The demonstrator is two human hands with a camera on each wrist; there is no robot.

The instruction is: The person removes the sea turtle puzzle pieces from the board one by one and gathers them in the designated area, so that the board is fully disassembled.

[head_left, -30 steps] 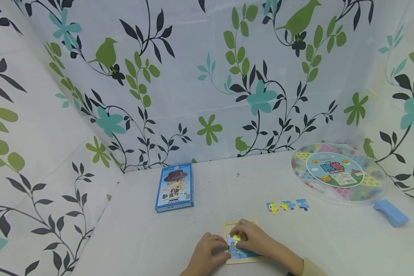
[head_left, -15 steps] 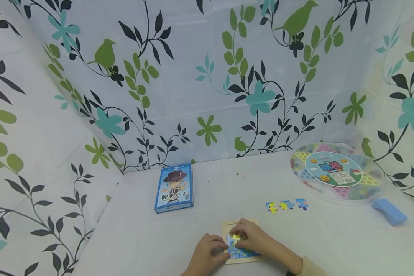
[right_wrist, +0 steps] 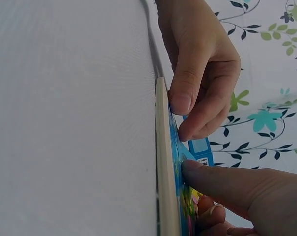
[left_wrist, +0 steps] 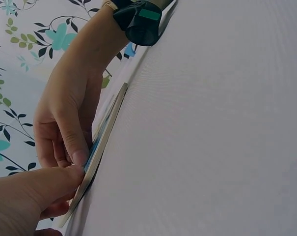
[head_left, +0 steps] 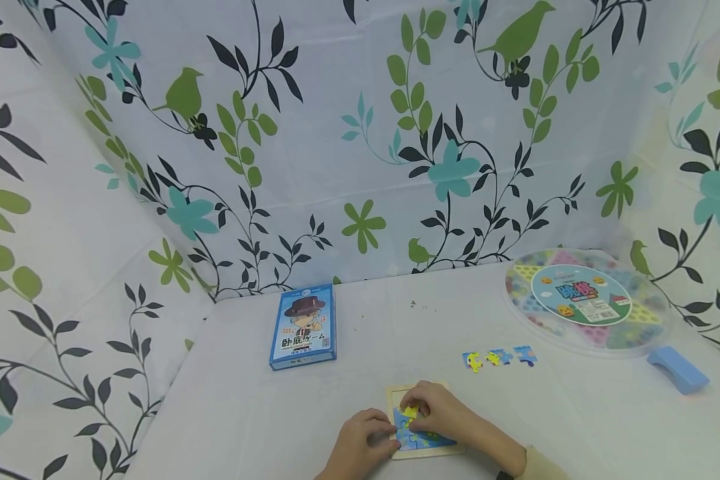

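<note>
A small jigsaw puzzle in a pale wooden tray (head_left: 429,454) lies near the front of the table. Its filled lower part shows blue and yellow pieces. My left hand (head_left: 358,441) holds the tray's left side, with thumb and index fingertips at the edge of the picture. Over the upper right of the tray, my right hand (head_left: 443,415) pinches a puzzle piece (head_left: 411,412), yellow in what shows of it, and the fingers hide most of it. In the right wrist view the right thumb (right_wrist: 192,169) is low against the picture face, close to the left fingertips.
Loose puzzle pieces (head_left: 498,357) lie in a row behind the tray to the right. A blue card-game box (head_left: 305,327) stands back left. At the right are a round clear-lidded board game (head_left: 582,300) and a blue plastic block (head_left: 679,371). A patterned curtain (head_left: 360,167) closes the back.
Both hands keep nearly the same place on the tray. The right fingers shift very slightly over the piece; the loose pieces stay put.
</note>
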